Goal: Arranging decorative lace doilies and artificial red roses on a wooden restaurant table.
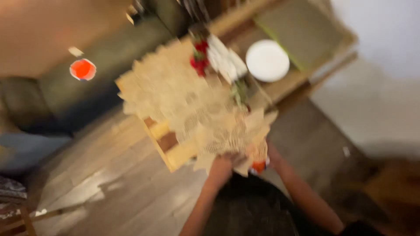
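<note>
Head view, heavy blur. We see tan lace-like cloth (192,100) draped over low wooden surface (175,155), near edge hanging toward us. Left hand (221,168) grips cloth's near edge; right hand (267,155) beside it, near small orange object (259,166). Fingers: cannot tell whether spread or pinching. We judge cloth light, limp, openwork, snag-prone; hold along hem, both corners. White plate (267,60) rests beyond.

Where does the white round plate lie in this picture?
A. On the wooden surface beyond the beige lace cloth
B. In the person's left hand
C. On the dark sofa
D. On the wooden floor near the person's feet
A: the white plate rests on the wooden surface, beyond the lace cloth whose near edge both hands grasp.
</note>
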